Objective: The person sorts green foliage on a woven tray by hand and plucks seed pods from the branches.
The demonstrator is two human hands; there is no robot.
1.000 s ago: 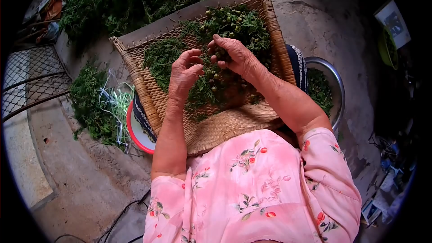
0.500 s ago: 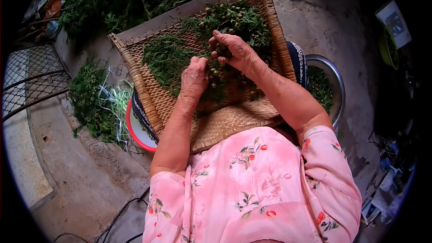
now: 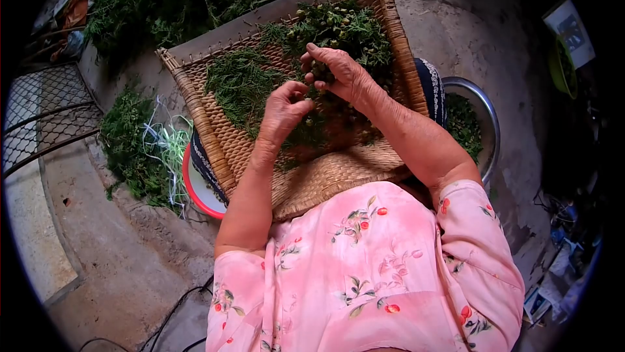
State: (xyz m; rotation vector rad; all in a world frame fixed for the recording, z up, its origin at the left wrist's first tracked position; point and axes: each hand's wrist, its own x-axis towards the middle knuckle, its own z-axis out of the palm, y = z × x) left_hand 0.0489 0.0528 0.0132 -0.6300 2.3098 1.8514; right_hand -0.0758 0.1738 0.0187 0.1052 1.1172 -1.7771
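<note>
A wicker winnowing basket (image 3: 338, 168) rests across my lap, holding cut evergreen sprigs. My right hand (image 3: 342, 73) is closed round a cone-bearing evergreen sprig (image 3: 320, 70), whose small round cones show between thumb and fingers. Just left of it, my left hand (image 3: 286, 110) has bent fingers with a gap between them and the thumb; nothing shows in it. Flat leafy sprigs (image 3: 241, 82) lie in the basket's left half. A heap of sprigs with cones (image 3: 345, 26) fills its far right part. My right hand hides some of that heap.
Piled evergreen branches (image 3: 189, 3) lie on the floor beyond the basket. At left are another green pile (image 3: 133, 150), pale plastic strings (image 3: 170, 156) and a red-rimmed basin (image 3: 198, 199). A metal basin (image 3: 493, 127) with greenery stands at right. Black cables (image 3: 169, 316) cross the floor.
My left hand has drawn slightly away from the right hand, and its pinched fingers have parted. My right hand stays almost in place with the sprig.
</note>
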